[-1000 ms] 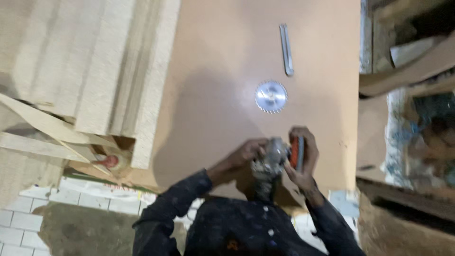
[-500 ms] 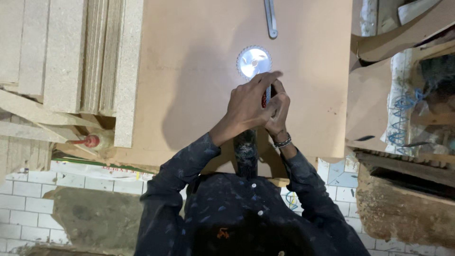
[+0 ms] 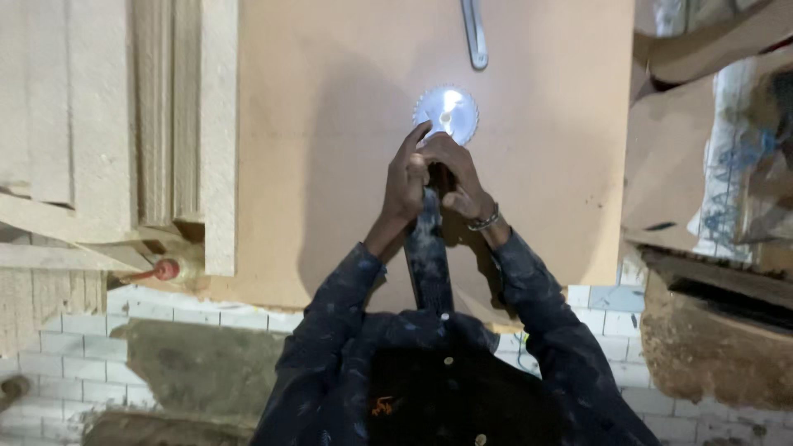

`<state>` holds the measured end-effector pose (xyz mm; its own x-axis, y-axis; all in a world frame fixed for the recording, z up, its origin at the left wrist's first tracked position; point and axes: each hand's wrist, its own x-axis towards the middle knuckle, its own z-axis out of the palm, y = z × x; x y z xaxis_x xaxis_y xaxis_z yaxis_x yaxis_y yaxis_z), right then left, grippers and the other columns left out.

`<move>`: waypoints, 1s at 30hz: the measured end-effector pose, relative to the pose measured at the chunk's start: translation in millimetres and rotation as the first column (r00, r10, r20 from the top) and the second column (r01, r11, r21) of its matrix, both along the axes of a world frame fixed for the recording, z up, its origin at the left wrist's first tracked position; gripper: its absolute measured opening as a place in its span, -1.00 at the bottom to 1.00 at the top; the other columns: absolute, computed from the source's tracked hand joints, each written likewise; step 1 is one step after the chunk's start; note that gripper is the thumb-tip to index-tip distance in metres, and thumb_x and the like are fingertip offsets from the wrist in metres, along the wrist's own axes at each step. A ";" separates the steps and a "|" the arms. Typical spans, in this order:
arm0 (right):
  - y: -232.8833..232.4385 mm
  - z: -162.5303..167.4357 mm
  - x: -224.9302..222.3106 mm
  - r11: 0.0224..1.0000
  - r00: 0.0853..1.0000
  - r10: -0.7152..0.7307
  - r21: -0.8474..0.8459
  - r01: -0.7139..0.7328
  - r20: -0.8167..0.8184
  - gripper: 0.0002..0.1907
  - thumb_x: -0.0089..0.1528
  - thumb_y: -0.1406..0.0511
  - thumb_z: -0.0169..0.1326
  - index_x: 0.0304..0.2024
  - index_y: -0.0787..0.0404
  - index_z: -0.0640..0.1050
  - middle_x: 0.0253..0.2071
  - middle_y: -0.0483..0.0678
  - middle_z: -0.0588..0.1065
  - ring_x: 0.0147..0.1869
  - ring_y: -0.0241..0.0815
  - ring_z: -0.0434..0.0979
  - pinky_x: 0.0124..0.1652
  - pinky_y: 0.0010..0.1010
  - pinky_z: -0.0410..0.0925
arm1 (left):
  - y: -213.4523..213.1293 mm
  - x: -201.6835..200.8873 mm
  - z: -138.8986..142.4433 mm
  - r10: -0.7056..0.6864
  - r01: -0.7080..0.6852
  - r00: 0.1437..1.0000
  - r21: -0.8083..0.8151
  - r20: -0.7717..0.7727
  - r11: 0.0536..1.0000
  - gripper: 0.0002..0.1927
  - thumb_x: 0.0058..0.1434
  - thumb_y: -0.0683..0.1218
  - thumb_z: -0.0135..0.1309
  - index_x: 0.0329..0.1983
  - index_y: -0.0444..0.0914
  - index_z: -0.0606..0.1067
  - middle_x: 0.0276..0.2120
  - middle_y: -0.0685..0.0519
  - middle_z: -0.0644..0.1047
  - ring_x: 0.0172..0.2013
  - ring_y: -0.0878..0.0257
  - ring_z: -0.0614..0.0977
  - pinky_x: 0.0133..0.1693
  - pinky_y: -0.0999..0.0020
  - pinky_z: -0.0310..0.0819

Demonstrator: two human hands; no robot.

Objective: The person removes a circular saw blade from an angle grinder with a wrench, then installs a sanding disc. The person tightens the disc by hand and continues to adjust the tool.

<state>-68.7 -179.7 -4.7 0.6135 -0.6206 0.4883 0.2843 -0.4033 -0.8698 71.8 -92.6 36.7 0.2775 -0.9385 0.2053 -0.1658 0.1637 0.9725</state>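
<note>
I am clamping both my left hand (image 3: 406, 183) and right hand (image 3: 457, 177) tight around the dusty power tool (image 3: 429, 248) to steady it, fingers closed, with the toothed saw blade (image 3: 447, 114) lying flat on the counter (image 3: 330, 124) just beyond them.

Woodworking shop — stacked boards (image 3: 124, 107), saw blade (image 3: 446, 114) on sheet.

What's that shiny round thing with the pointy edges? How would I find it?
Look at the big brown board that fills the middle. Just beyond the person's two hands, left hand and right hand, lies the saw blade, flat on the board. Unlike the long straight metal tool past it, it is a silver disc ringed with small teeth.
</note>
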 end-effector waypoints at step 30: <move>32.5 112.8 46.2 0.988 0.875 -0.079 0.076 0.131 -0.478 -0.84 0.33 0.31 0.10 -0.13 0.25 0.63 -0.19 -0.03 0.61 -0.19 -0.19 0.61 -0.11 -0.33 0.50 | 55.0 56.7 -35.3 0.463 -0.459 0.884 0.310 0.063 0.833 -0.71 0.43 0.00 -0.02 -0.02 -0.21 0.63 -0.26 -0.02 0.72 -0.25 0.31 0.76 -0.21 0.41 0.58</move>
